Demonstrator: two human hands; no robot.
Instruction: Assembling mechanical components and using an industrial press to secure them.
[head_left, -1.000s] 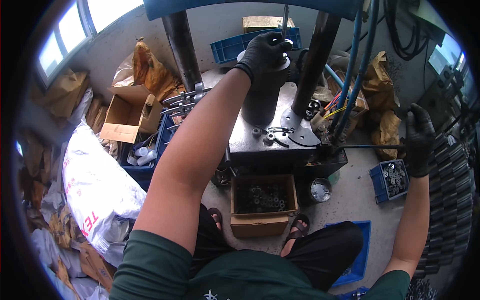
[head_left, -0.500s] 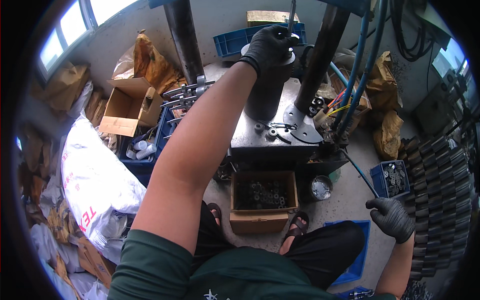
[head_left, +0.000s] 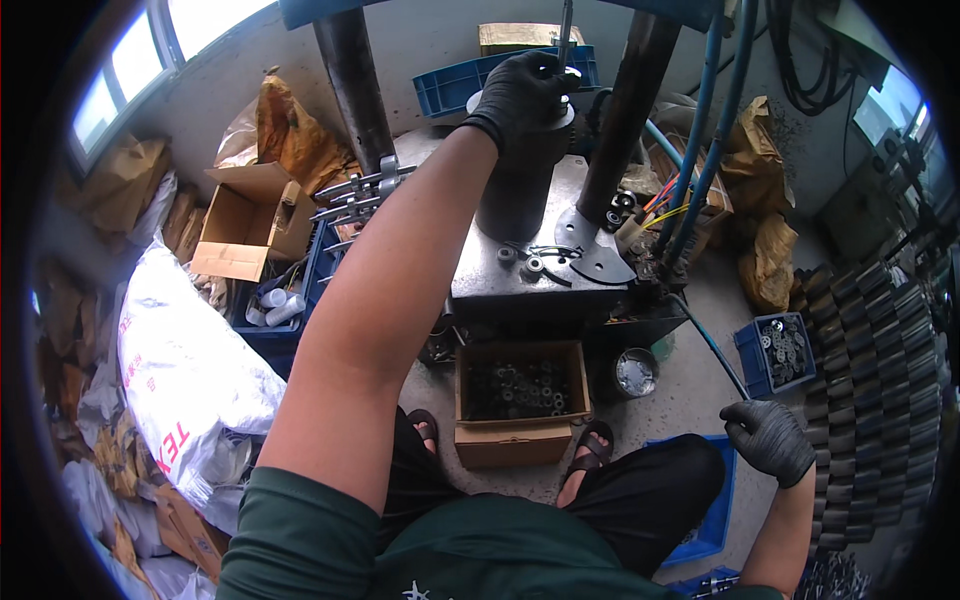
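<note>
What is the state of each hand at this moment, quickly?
Left hand: curled over the dark cylinder; whether it holds anything cannot be told.
Right hand: closed, holding the end of the lever.

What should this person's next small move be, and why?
Probably drawing the left hand back from the upright rod before shifting the lever. That hand is close beside the rod, at the top of the dark cylinder, while the right hand grips the lever's lower end. What the lever moves can't be seen, so clearing the left hand first seems safer.

Workshop, press [head_left: 515, 200], stacked parts [head_left: 872, 405], seemingly metal
</note>
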